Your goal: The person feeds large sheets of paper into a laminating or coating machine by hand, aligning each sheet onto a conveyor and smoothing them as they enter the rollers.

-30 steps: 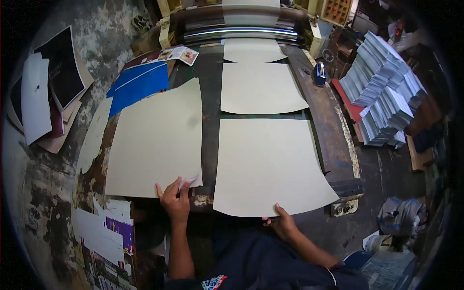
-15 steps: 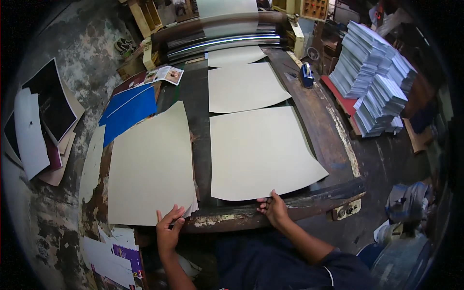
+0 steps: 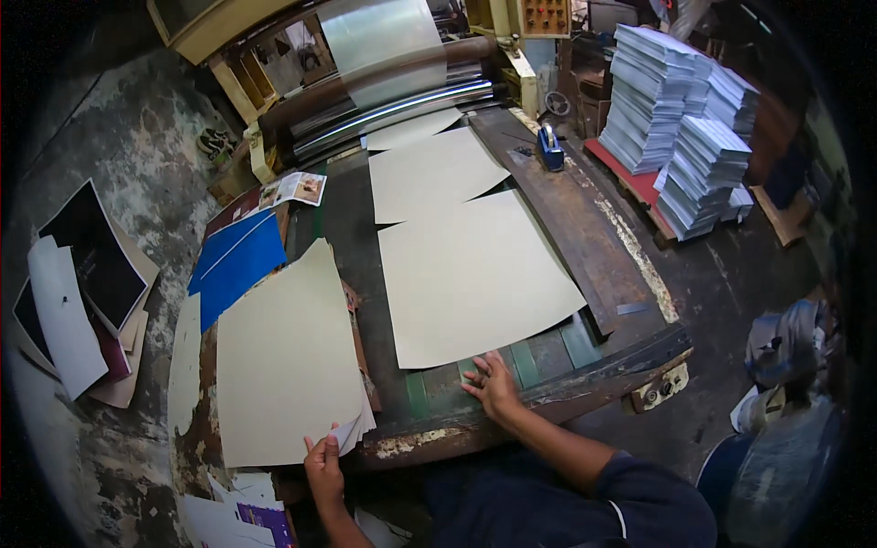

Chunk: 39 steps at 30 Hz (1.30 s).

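On the left lies a stack of large cream sheets (image 3: 283, 365). My left hand (image 3: 324, 470) is at its near right corner, fingers closed on the top sheet's corner, which is bent up. A single large cream sheet (image 3: 475, 283) lies flat on the dark machine table (image 3: 438, 397), slightly overlapping or touching a second cream sheet (image 3: 434, 169) beyond it. My right hand (image 3: 495, 393) is just below the near edge of the closer sheet, fingers apart, with nothing held. Its fingertips are close to that edge; whether they touch it I cannot tell.
Shiny rollers (image 3: 402, 105) with clear film (image 3: 384, 50) above cross the table's far end, where another sheet lies. A blue tape dispenser (image 3: 550, 148) sits at the right. Beyond it stand tall paper stacks (image 3: 649, 100). Blue sheets (image 3: 237, 256) lie past the left stack.
The sheets on the table have moved away toward the rollers, uncovering green strips near the front edge. My left hand has taken hold of the stack's top corner and bent it up. The view has shifted.
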{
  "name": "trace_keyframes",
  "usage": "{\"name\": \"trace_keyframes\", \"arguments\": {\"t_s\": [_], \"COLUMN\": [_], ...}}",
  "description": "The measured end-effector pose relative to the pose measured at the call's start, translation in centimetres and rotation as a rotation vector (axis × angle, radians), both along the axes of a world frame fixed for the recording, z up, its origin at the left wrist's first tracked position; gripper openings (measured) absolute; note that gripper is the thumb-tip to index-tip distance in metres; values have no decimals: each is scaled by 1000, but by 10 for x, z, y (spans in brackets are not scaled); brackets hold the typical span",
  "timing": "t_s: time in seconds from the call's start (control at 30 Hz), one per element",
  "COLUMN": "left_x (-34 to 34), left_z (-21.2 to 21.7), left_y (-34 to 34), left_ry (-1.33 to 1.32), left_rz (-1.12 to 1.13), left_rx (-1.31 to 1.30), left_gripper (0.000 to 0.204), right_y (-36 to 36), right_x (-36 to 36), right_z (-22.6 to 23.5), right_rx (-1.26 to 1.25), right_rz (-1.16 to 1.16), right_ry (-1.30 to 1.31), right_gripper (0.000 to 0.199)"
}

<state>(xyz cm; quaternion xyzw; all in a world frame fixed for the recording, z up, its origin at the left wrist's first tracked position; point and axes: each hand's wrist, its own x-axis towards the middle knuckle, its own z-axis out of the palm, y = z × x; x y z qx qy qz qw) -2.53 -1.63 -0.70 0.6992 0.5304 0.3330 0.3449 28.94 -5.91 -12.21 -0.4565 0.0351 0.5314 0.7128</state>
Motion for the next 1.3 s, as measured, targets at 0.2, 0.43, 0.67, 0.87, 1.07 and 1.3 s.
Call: {"name": "trace_keyframes", "arguments": {"t_s": [0.2, 0.43, 0.67, 0.87, 1.07, 1.3], "left_x": [8, 0, 14, 33, 40, 1], "left_z": [-1, -21, 21, 24, 46, 18], "left_y": [-5, 0, 3, -30, -28, 3], "left_ry": [25, -156, -751, -272, 232, 233], "left_rz": [74, 134, 450, -23, -374, -248], "left_rx": [34, -42, 72, 78, 370, 248], "left_gripper": [42, 34, 38, 34, 48, 52], "right_y": [-37, -104, -40, -26, -58, -117], "right_x": [-3, 4, -18, 9, 13, -30], "right_z": [175, 309, 191, 93, 40, 18], "right_rx": [851, 1727, 710, 317, 116, 20], "right_rz": [331, 530, 1019, 811, 646, 602], "right_ry": [-177, -521, -690, -389, -336, -135], "right_gripper": [67, 79, 73, 69, 39, 45]}}
